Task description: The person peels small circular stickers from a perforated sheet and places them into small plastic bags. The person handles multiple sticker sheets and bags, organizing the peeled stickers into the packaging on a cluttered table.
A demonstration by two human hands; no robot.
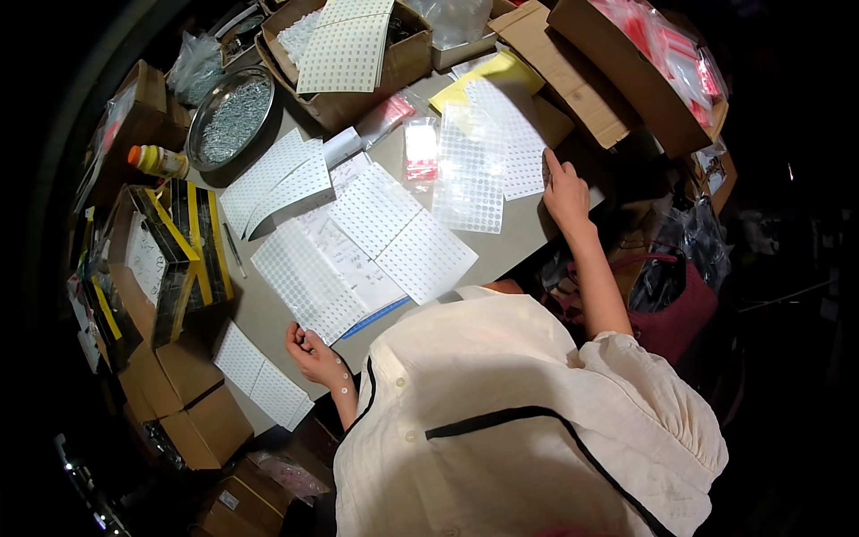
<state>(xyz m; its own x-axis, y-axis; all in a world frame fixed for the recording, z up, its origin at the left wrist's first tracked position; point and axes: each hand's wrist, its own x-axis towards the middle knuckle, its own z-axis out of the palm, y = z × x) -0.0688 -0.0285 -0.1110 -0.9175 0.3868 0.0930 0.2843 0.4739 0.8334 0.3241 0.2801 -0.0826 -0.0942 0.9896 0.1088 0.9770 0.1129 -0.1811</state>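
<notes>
left hand point(315, 356) rests loosely curled at the near counter point(501, 246) edge, fingertips touching a dotted sheet point(309, 285). right hand point(564, 192), index finger extended, presses the far dotted sheet point(514, 134). keep each sheet flat; press only at edges.

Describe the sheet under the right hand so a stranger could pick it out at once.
Start at the grey table and go to its far right edge, beside the brown cardboard boxes. There the right hand presses its fingertips on a white sheet of small round dots. Unlike the other dotted sheets, it lies partly on a yellow sheet.
</notes>
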